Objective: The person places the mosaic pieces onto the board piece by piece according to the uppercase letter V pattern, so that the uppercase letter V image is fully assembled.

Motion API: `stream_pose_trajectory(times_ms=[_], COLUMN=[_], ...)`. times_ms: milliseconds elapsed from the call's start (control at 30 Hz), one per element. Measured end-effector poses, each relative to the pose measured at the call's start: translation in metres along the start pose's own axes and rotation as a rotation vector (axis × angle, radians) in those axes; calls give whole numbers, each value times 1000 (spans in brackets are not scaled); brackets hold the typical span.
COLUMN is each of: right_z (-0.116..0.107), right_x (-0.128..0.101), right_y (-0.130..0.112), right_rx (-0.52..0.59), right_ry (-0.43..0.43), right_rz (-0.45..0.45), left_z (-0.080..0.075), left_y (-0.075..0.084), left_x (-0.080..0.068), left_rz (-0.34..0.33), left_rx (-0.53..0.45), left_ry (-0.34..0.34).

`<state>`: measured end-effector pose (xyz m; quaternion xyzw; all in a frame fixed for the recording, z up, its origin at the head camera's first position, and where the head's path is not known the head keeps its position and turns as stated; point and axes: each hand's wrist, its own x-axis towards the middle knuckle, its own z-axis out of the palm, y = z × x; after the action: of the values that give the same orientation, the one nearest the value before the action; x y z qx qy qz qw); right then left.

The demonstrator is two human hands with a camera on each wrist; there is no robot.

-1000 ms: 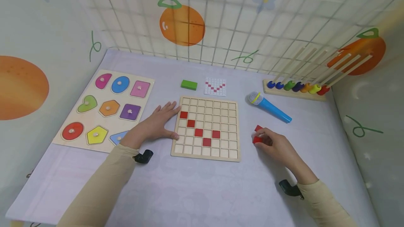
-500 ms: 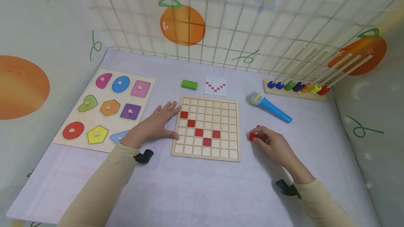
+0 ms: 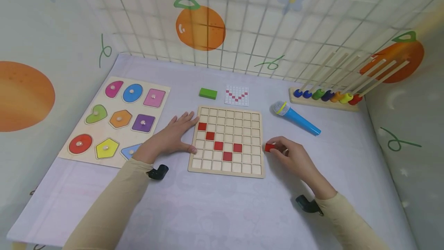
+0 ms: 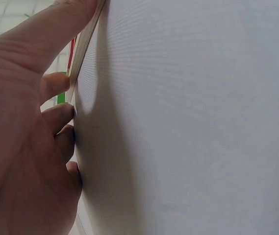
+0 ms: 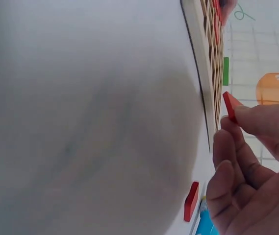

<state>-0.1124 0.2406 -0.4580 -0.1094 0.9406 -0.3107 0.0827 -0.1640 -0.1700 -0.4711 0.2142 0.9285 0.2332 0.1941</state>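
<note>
A wooden grid board [image 3: 226,174] lies flat, with several red square tiles [image 3: 218,146] set in its cells in a slanting line that turns up at the right. My left hand [image 3: 172,137] rests at its left edge, thumb and fingertips spread along the frame. Just off the right edge, my right hand [image 3: 293,158] pinches a red tile [image 3: 269,147] between thumb and fingers. Held over the table, that tile shows tilted in the right wrist view. Another red tile [image 5: 191,201] lies on the table below this hand, hidden in the head view.
Behind the board are a green block [image 3: 208,93] and a small pattern card [image 3: 236,95]. A blue toy microphone [image 3: 299,120] lies to the right, with a bead stand [image 3: 322,104] behind. At left lies a shape puzzle [image 3: 78,108]. A wire grid [image 3: 239,22] backs the table.
My right hand has moved left from beside the loose tile to near the board's right edge, carrying a red tile. My left hand stays put at the board.
</note>
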Motion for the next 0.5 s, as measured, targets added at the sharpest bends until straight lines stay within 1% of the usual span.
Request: stream_pose_trajectory(times_ms=[267,500], right_z=[6,11], right_x=[8,16], right_y=[-13,-25], right_rx=[28,43], right_ry=[-6,-29], right_rz=[-33,-60], left_z=[0,0], left_y=[0,0], left_x=[0,0], left_rz=[-4,-1], left_rx=[1,-3], left_ry=[-5,-5])
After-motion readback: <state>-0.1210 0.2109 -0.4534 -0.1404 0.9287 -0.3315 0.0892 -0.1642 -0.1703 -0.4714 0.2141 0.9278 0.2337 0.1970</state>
